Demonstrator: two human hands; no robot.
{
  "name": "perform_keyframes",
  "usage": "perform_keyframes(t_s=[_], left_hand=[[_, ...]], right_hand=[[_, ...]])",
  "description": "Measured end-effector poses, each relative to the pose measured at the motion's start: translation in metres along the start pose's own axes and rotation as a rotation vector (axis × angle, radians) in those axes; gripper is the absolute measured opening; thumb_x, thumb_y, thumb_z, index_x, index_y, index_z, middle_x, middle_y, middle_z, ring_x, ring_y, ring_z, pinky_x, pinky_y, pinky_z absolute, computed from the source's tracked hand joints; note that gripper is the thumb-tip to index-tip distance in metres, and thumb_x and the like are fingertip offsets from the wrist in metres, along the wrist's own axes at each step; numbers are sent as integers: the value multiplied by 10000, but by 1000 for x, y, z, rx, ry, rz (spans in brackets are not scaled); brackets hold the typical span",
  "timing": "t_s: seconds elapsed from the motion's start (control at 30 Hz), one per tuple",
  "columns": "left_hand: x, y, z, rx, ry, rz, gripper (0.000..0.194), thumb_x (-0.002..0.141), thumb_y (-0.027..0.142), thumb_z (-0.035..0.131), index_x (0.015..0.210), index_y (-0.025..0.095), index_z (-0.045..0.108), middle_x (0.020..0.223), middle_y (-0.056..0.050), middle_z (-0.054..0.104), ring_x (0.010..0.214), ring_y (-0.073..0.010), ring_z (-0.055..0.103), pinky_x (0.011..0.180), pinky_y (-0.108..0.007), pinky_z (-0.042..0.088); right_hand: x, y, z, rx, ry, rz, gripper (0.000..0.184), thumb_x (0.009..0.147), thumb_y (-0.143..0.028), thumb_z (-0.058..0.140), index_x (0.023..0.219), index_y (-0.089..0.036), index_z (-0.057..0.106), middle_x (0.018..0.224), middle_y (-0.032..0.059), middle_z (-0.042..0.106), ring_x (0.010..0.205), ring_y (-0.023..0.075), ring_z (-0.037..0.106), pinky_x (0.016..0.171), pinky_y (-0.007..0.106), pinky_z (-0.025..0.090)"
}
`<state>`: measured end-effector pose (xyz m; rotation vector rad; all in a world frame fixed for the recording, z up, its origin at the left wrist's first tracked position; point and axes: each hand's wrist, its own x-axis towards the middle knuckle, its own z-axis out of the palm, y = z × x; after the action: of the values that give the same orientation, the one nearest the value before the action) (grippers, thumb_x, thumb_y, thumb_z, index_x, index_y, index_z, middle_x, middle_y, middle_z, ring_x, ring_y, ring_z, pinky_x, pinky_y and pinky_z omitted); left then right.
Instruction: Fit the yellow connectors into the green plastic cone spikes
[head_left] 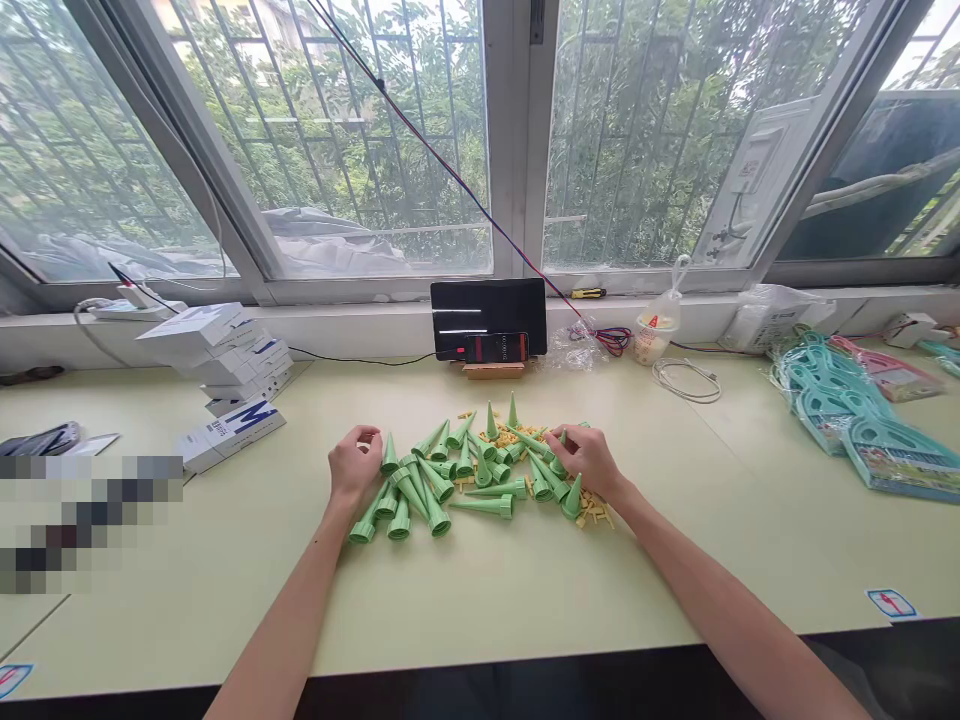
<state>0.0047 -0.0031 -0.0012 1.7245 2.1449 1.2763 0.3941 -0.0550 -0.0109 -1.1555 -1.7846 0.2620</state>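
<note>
Cones (464, 462), hand (356, 462) at either end, open tabletop (480, 600) toward front edge (525, 656)

Pale yellow-green tabletop (465, 600), seams visible, set against a low white ledge (360, 328). Above it: sliding windows (637, 170) in grey frames (517, 150). Outside: dark grille (337, 110), dense green foliage (435, 180). Daylight through glass, brightest at upper corners. Area below near table edge dark; detail unresolved.
</note>
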Motion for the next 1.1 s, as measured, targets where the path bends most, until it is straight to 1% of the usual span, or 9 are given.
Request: perform_keyframes(t_s=[0.17,0.23,0.33,0.43,0.57,0.7,0.9,1.0,1.1], left_hand=[[-2,6,-5,2,75,25,187,817,317,538,866,189,665,812,-49,719,594,-169,622,709,-305,508],[-5,14,-10,18,236,145,214,867,338,517,879,175,655,815,-57,706,574,-158,596,692,-304,496],[-14,41,-19,17,466,313,223,922,337,502,859,167,630,797,-59,685,569,-148,572,654,-294,479],[-33,81,-20,-35,519,509,179,935,291,511,831,183,608,731,-37,654,577,-142,571,600,-270,467],[-66,132,2,-195,383,903,72,911,168,548,881,204,603,762,-29,670,513,-104,540,510,-233,448],[-102,159,39,-230,208,1218,240,862,68,580,1063,200,574,804,-50,664,678,-152,642,577,-234,499],[-139,164,64,-186,-100,1022,423,916,121,528,1331,178,464,1229,-177,599,1151,-285,611,930,-410,558],[-142,160,64,-246,-257,904,496,934,116,507,1410,191,390,1385,-176,519,1319,-286,506,1066,-443,491],[-141,153,66,-305,-333,820,508,952,115,481,1436,216,365,1386,-145,542,1359,-268,479,1101,-440,462]], right_hand=[[2,-7,-3,-35,105,5,483,1000,-461,444,589,-210,481,506,-35,437,469,112,331,513,254,331],[3,-10,-5,-40,175,-2,483,1005,-452,436,587,-213,474,497,-35,421,462,113,334,506,254,329],[3,-13,-6,-62,275,9,469,1010,-452,424,615,-216,515,479,-36,405,444,118,341,488,255,330],[3,-15,-6,-76,337,20,459,1013,-471,414,664,-215,567,478,-30,442,435,122,373,479,255,345],[1,-18,-6,-57,379,-22,423,1020,-458,421,734,-205,605,574,11,590,456,124,443,491,253,383],[1,-20,-7,-31,356,-57,411,1038,-434,396,781,-202,616,675,43,668,488,121,496,518,246,420],[-2,-23,-8,42,274,-167,368,1053,-392,381,880,-191,637,593,-4,609,452,110,479,493,232,410],[-4,-26,-8,72,209,-210,366,1062,-379,352,931,-191,637,578,-18,582,423,103,457,481,236,398],[-6,-28,-6,107,181,-214,374,1065,-387,336,954,-192,636,545,-33,538,417,107,457,478,240,397]])
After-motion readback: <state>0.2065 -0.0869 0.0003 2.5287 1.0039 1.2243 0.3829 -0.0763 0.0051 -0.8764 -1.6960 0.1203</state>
